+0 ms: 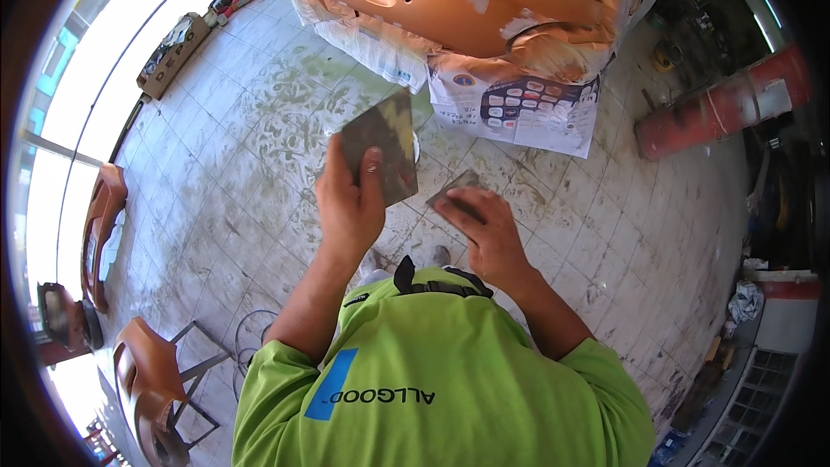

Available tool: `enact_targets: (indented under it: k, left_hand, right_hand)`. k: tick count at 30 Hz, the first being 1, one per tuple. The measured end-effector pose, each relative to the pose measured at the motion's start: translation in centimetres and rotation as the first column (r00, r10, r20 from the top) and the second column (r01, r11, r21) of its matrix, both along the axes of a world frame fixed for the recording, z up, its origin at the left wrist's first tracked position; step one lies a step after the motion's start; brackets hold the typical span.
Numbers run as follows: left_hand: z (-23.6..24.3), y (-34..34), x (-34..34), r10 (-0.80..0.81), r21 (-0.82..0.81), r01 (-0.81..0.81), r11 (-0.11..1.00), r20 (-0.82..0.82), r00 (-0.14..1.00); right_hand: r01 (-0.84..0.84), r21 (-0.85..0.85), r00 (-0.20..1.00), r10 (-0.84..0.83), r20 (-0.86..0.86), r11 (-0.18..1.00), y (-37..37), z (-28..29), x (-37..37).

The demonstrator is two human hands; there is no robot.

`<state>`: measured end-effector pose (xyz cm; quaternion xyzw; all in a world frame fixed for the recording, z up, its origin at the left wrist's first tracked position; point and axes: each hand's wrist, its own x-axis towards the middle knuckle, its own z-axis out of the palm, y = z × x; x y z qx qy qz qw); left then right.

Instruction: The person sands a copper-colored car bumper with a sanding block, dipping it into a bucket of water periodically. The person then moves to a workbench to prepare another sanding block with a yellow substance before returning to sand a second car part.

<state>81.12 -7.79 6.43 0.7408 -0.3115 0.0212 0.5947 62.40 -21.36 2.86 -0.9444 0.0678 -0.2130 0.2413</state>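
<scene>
My left hand [347, 207] grips a thin, dark grey rectangular plate [386, 143] by its lower left edge, thumb lying across its face. Yellowish smears mark the plate's upper part. To the right and a little lower, my right hand [494, 238] has its fingers closed on a small dark flat spreader [465, 182]; part of it is hidden under the fingers. The two tools are apart, both held in front of my body above the floor. Ahead stands an orange car body panel [450, 0] with a recessed handle spot and a few pale patches.
Masking paper [536, 117] hangs from the panel's lower edge onto the dusty tiled floor [251, 182]. A red cylinder [726, 104] lies at the right. On the left are a cardboard box [173, 56], an orange bumper [102, 233] and another orange part [147, 363] by a metal stand [203, 367].
</scene>
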Motion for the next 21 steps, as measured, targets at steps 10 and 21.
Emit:
enact_targets:
  k: [10, 21]
  left_hand:
    - [1.6, -0.3, -0.4, -0.028, -0.028, 0.030, 0.999, 0.064, 0.998]
    - [3.6, -0.2, -0.3, -0.001, -0.140, 0.012, 0.990, 0.077, 0.997]
  right_hand:
    - [-0.017, -0.049, 0.999, 0.020, 0.046, 0.999, 0.8, 0.1, 0.4]
    - [-0.077, 0.017, 0.997, 0.076, 0.028, 0.997, 1.9, 0.2, 1.0]
